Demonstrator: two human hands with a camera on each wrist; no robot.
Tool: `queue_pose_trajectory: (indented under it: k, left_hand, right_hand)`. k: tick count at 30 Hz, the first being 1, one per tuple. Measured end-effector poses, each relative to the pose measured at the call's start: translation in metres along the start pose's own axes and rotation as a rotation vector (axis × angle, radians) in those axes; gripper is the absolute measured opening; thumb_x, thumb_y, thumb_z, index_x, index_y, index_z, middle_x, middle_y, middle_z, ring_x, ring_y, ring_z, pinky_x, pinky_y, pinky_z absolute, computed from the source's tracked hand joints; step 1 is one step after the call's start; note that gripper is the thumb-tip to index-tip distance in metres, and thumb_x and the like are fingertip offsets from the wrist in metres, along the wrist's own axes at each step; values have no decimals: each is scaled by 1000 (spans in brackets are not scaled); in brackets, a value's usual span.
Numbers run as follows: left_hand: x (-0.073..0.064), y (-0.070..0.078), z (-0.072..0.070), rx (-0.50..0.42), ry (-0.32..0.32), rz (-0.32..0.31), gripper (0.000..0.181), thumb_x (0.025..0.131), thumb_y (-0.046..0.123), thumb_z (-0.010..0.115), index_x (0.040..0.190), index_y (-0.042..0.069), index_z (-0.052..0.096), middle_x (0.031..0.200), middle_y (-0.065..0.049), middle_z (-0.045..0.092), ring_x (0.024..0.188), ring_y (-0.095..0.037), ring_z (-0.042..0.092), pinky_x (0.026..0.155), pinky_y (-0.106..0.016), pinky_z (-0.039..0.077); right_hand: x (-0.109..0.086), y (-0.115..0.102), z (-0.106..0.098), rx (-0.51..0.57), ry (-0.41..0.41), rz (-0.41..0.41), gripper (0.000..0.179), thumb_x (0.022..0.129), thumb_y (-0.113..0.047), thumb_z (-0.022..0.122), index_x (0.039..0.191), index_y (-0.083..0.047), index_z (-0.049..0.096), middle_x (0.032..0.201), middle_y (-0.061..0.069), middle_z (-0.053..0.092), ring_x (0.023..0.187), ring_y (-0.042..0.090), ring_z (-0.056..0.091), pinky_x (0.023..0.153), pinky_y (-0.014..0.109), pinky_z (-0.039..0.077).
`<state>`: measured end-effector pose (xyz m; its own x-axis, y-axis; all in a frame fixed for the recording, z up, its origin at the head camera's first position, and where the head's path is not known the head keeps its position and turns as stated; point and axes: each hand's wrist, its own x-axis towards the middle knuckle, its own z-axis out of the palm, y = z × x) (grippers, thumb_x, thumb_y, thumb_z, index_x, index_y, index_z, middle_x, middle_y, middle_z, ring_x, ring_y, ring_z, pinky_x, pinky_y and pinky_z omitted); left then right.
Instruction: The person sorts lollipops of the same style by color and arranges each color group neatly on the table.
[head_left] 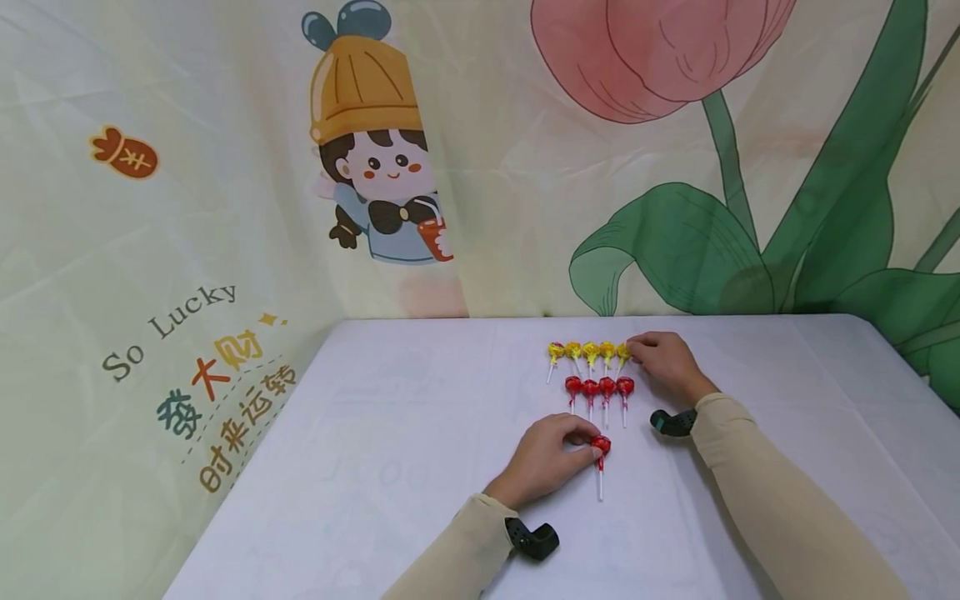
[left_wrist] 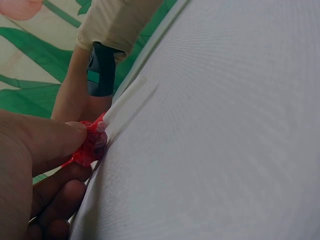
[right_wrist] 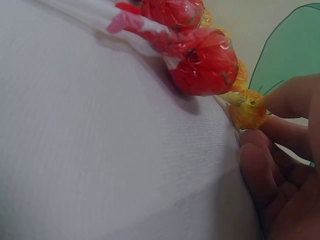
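Near the middle of the table, my left hand point(head_left: 546, 457) pinches the head of a red lollipop point(head_left: 602, 447) between thumb and fingers. Its white stick points toward me, low over the cloth in the left wrist view. At the right end of a row of yellow lollipops point(head_left: 591, 351), my right hand point(head_left: 670, 364) pinches the last yellow lollipop point(right_wrist: 249, 112) by its head. Several red lollipops point(head_left: 590, 389) form a second row just in front of the yellow one, sticks toward me. In the right wrist view, a red lollipop point(right_wrist: 205, 62) partly covers the yellow row.
A white cloth covers the table point(head_left: 420, 392). Behind it hangs a printed backdrop point(head_left: 495, 208) with a tulip and a cartoon figure. Black devices are worn on the left wrist point(head_left: 532, 540) and right wrist point(head_left: 672, 423).
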<state>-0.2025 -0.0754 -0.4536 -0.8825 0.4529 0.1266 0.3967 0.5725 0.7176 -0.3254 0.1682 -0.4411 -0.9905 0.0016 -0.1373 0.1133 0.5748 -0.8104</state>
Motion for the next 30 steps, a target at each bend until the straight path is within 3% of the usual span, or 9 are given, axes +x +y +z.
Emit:
queue_pose_trajectory:
  k: [11, 23, 30]
  left_hand:
    - [1, -1, 1, 8, -1, 12, 18, 94, 32, 71, 110, 25, 74, 100, 19, 64, 96, 0, 56, 89, -26, 47]
    - [-1, 1, 0, -8, -6, -9, 17, 94, 32, 71, 109, 26, 74, 101, 20, 63, 96, 0, 56, 89, -27, 47]
    - [-1, 2, -1, -17, -12, -24, 16, 94, 32, 72, 108, 26, 73, 99, 20, 63, 95, -1, 55, 88, -27, 47]
  right_hand:
    - [2, 3, -1, 25, -13, 4, 44, 104, -31, 52, 138, -3, 57, 130, 18, 59, 113, 32, 56, 97, 43, 50]
    - [4, 8, -3, 64, 5, -3, 42, 105, -31, 51, 136, -3, 59, 123, 17, 61, 103, 30, 56, 88, 36, 52]
    - [1, 10, -4, 113, 9, 6, 41, 105, -30, 49, 135, -3, 58, 121, 16, 61, 105, 29, 57, 92, 37, 51]
